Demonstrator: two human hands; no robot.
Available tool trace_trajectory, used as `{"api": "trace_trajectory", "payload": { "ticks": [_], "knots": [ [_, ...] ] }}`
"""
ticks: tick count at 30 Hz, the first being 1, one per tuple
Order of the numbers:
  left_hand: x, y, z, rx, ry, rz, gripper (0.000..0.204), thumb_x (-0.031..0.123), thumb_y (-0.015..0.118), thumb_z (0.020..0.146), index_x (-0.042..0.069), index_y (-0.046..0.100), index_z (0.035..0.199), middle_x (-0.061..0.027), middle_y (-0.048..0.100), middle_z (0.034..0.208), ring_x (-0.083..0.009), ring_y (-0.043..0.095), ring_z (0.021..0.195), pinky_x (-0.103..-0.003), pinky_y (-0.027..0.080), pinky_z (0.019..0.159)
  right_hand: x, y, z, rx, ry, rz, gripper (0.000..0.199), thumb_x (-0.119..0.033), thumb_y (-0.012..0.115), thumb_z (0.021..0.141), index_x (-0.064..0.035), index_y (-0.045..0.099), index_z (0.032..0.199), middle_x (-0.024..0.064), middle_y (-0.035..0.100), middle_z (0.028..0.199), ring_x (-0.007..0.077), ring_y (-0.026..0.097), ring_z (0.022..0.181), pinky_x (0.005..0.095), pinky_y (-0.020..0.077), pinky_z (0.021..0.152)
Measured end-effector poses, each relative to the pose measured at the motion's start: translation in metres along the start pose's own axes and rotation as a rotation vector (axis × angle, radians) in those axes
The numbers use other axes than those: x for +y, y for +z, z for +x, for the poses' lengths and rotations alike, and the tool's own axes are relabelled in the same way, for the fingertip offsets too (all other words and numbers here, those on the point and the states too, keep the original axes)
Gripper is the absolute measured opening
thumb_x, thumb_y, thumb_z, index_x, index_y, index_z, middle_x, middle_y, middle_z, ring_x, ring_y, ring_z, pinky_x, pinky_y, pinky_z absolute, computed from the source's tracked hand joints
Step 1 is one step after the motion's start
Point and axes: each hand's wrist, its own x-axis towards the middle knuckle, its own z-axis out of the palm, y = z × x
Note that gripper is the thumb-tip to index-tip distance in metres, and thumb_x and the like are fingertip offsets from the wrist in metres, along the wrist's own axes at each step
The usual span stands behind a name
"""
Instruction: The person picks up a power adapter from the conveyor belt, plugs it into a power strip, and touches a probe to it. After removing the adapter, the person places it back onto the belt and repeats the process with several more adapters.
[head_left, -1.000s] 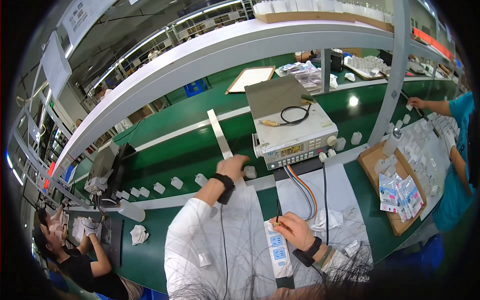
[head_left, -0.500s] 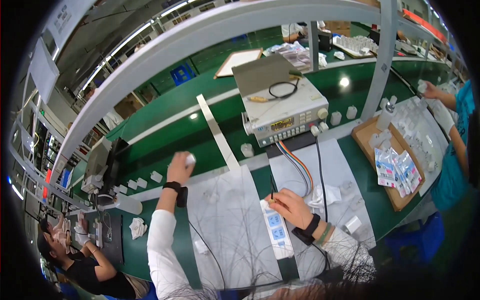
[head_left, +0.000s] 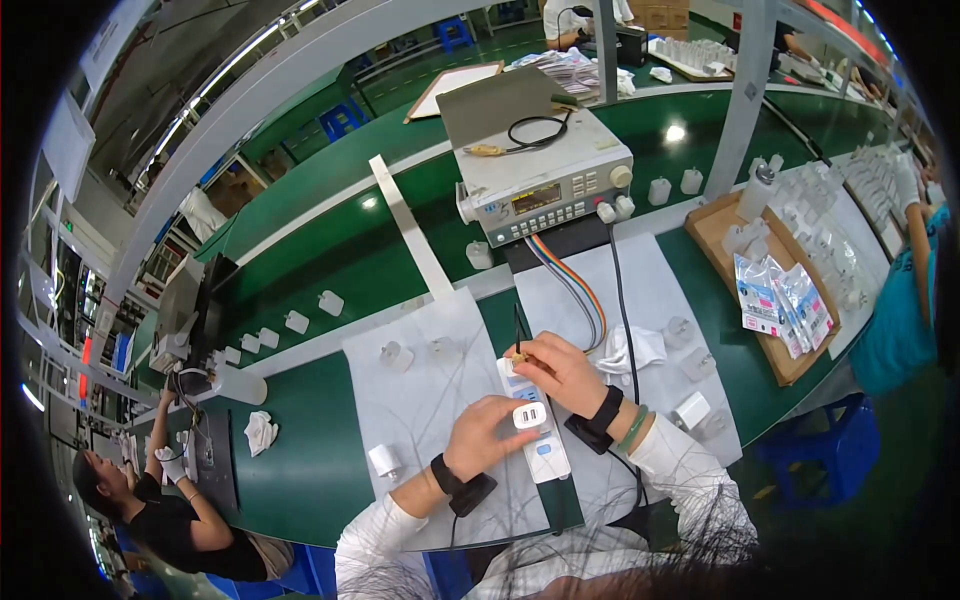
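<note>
Left hand point(head_left: 478, 443) closed snugly around the sides of a white charger point(head_left: 529, 416), apparently to keep its ports exposed, over a power strip point(head_left: 550, 466). The right hand point(head_left: 568, 376) pinches a brass-coloured plug point(head_left: 518, 357) between nearly closed fingertips, seemingly for precision.

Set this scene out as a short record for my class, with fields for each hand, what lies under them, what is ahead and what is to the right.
Left hand: holds a white plastic charger block, two port slots facing the camera
Right hand: pinches a small gold-coloured connector
Under hands: long white plastic power strip, partly hidden
Ahead: grey metal box-shaped instrument with a lit display
Right side: shallow brown cardboard tray holding printed plastic packets
</note>
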Motion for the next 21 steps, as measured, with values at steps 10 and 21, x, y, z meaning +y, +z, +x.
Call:
{"api": "trace_trajectory", "payload": {
  "ticks": [10, 21],
  "knots": [
    [-0.015, -0.016, 0.008, -0.011, 0.006, -0.193, 0.043, 0.020, 0.080, 0.072, 0.009, 0.064, 0.111, -0.0046, 0.062, 0.111, -0.0183, 0.056, 0.103, -0.031, 0.044, 0.080, -0.005, -0.006, 0.000, -0.014, -0.009, 0.016, 0.024, -0.016, 0.063, 0.089, -0.0037, 0.062, 0.110, 0.0081, 0.058, 0.094, 0.0211, 0.061, 0.078, 0.0288, 0.0487, 0.069],
    [-0.054, 0.007, 0.037, 0.174, -0.031, -0.100, 0.047, 0.016, 0.075, 0.076, 0.011, 0.061, 0.120, -0.0088, 0.061, 0.112, -0.0252, 0.054, 0.107, -0.033, 0.045, 0.090, -0.048, -0.021, -0.005, 0.122, -0.141, 0.086, 0.017, -0.010, 0.064, 0.087, 0.0007, 0.065, 0.100, 0.0095, 0.057, 0.085, 0.0178, 0.056, 0.066, 0.0262, 0.0448, 0.061]
  ]
}}
